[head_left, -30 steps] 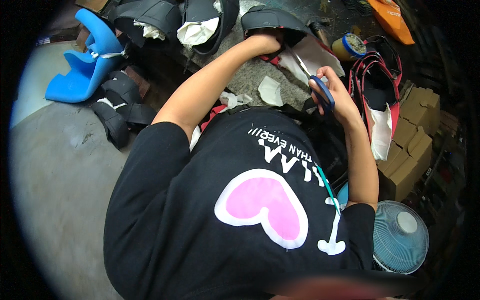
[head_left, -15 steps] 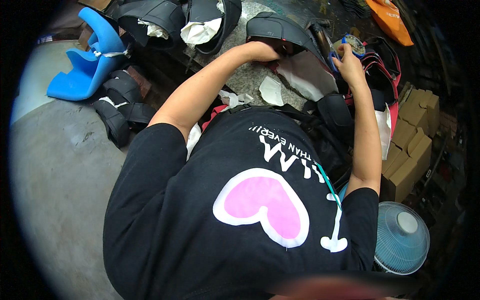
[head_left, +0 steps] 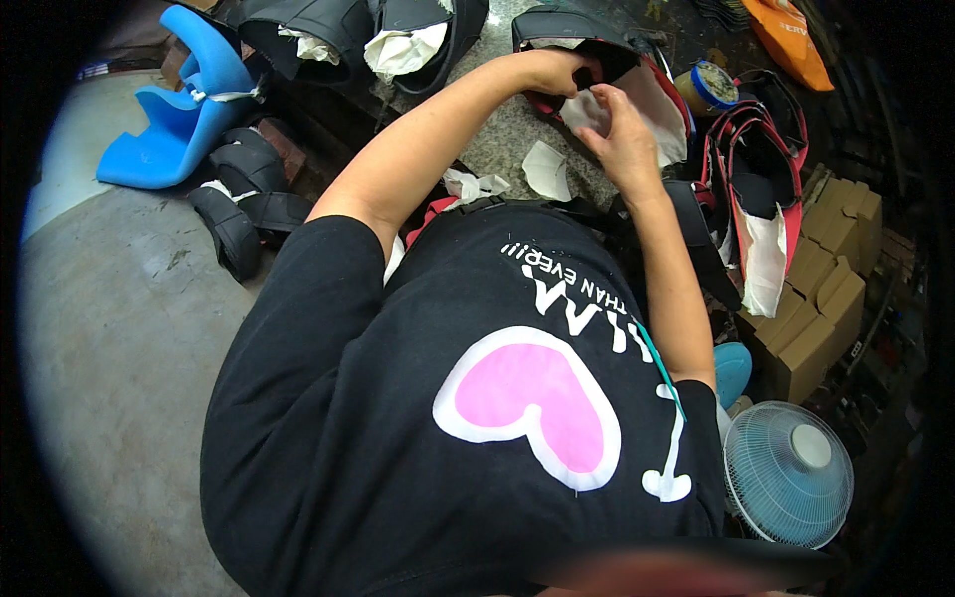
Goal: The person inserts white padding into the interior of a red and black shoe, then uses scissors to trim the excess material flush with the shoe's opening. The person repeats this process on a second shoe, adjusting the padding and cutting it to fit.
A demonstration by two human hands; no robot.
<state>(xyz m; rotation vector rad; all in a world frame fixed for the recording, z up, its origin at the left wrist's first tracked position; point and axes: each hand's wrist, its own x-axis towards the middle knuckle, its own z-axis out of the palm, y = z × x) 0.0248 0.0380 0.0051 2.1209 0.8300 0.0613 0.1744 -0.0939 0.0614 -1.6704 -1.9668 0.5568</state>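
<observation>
My left hand point(head_left: 559, 73) reaches over a black padded piece point(head_left: 562, 25) with white lining and red edging, at the top centre. Its fingers are bent at the piece's opening, gripping its edge by a small black part. Close beside it is my right hand point(head_left: 629, 144), thumb and forefinger apart, in front of the white lining point(head_left: 657, 114). Nothing shows between those two fingers; the other fingertips are partly hidden. A loose white scrap point(head_left: 546, 170) lies on the speckled grey worktop point(head_left: 487, 139) nearer to me.
More black padded pieces point(head_left: 303, 35) with white stuffing lie at top left, near a blue curved form point(head_left: 179, 109). To the right are a tub point(head_left: 708, 88), red-edged black pieces point(head_left: 751, 149), cardboard boxes point(head_left: 821, 318) and a fan point(head_left: 791, 473). An orange bag point(head_left: 791, 40) lies at top right.
My right hand has moved left from beside the tub to the padded piece; the blue-handled scissors it held no longer show. My left hand and the piece have shifted slightly up and right.
</observation>
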